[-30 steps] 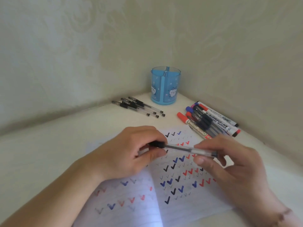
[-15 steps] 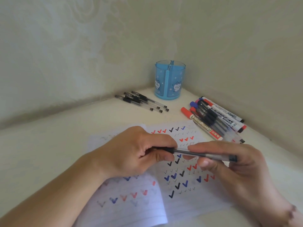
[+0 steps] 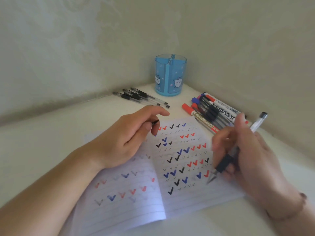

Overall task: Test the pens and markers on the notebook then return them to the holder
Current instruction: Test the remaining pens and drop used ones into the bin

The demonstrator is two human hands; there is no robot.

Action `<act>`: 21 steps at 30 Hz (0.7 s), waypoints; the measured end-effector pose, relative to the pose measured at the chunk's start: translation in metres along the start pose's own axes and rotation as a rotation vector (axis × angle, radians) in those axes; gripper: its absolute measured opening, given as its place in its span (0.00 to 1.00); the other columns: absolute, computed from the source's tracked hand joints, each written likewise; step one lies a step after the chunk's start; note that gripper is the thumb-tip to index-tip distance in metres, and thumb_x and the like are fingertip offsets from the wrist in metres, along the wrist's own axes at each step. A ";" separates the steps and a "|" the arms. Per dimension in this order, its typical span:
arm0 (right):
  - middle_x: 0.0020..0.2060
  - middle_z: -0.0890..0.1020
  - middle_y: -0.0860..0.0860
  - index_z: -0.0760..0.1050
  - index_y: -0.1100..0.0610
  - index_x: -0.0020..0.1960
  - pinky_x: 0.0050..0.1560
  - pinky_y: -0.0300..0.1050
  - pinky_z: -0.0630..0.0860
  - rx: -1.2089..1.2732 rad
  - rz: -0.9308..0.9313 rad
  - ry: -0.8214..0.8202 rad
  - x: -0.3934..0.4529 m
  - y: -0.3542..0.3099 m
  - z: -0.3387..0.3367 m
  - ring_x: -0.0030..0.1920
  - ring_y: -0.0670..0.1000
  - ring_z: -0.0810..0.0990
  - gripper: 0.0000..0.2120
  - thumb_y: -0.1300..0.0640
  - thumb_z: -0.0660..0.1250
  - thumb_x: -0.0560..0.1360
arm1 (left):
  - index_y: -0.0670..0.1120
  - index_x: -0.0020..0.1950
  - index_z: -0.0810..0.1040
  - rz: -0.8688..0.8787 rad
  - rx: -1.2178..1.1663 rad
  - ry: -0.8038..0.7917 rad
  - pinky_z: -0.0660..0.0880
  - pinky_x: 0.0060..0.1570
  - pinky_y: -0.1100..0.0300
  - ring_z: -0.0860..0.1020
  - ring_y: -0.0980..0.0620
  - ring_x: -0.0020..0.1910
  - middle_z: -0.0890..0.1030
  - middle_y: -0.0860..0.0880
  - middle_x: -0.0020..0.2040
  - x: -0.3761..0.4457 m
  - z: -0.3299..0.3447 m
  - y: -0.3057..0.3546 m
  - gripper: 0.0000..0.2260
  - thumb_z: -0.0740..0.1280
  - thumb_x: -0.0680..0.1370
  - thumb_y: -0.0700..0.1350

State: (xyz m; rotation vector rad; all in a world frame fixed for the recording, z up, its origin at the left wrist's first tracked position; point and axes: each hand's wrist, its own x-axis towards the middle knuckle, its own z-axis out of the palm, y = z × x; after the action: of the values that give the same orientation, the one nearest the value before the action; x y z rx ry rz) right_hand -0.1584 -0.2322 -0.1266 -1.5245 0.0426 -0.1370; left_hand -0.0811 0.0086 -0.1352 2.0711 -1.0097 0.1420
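**Uncapped pen poised over the notebook**

The right hand (image 3: 247, 160) gripped a clear pen (image 3: 237, 150) by its black grip, fingers curled round the barrel, its tip just above or on the right-hand page; which could not be told through the blur. The left hand (image 3: 131, 138) lay on the notebook (image 3: 170, 167) across the page fold from the right, its forefinger stretched out and the other fingers curled over a small black piece, apparently the pen's cap (image 3: 155, 122), pinched against the thumb.

Under both hands the one open notebook showed lined pages covered in black, blue and red ticks. It lay on a white table (image 3: 42, 142) set into a corner of pale, faintly patterned walls (image 3: 85, 48).

Beyond the left hand's fingertips lay a cluster of loose black pens (image 3: 141, 97), about four or five. Beyond the right hand, a pile of whiteboard markers (image 3: 213, 111) with red, blue and black caps; their overlap prevented a firm count. Farthest off, in the corner between the two heaps, stood one blue holder (image 3: 170, 75), upright, with cat faces on it.
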 end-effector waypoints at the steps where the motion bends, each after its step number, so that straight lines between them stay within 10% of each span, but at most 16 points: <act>1: 0.19 0.73 0.64 0.78 0.60 0.31 0.23 0.37 0.62 -0.076 0.014 -0.069 -0.003 -0.001 0.000 0.17 0.53 0.67 0.35 0.32 0.51 0.73 | 0.55 0.67 0.69 -0.007 0.011 0.013 0.72 0.44 0.61 0.76 0.50 0.41 0.77 0.56 0.45 0.001 0.000 0.000 0.15 0.56 0.82 0.42; 5: 0.22 0.79 0.59 0.77 0.62 0.30 0.23 0.36 0.66 -0.292 -0.046 -0.196 -0.007 -0.005 0.000 0.20 0.50 0.73 0.19 0.48 0.80 0.64 | 0.56 0.65 0.71 -0.027 0.058 0.049 0.75 0.40 0.56 0.78 0.55 0.43 0.81 0.57 0.47 0.002 0.002 0.000 0.17 0.64 0.78 0.43; 8: 0.18 0.73 0.54 0.67 0.64 0.27 0.23 0.35 0.61 -0.364 -0.104 -0.139 -0.005 0.004 -0.001 0.20 0.48 0.66 0.21 0.63 0.78 0.67 | 0.58 0.62 0.74 -0.035 0.071 0.048 0.76 0.42 0.56 0.81 0.54 0.43 0.83 0.58 0.48 0.002 0.002 -0.002 0.15 0.68 0.77 0.47; 21: 0.24 0.64 0.61 0.60 0.62 0.27 0.26 0.41 0.57 -0.536 -0.205 -0.186 -0.003 0.011 -0.001 0.26 0.47 0.60 0.16 0.61 0.67 0.63 | 0.59 0.59 0.76 -0.028 0.095 0.019 0.71 0.38 0.73 0.81 0.46 0.35 0.82 0.62 0.52 0.003 0.000 -0.001 0.15 0.71 0.74 0.49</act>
State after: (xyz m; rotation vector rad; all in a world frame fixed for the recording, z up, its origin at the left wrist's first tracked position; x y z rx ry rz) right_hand -0.1607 -0.2325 -0.1376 -2.0704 -0.2440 -0.1543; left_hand -0.0780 0.0071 -0.1349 2.1645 -0.9789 0.1981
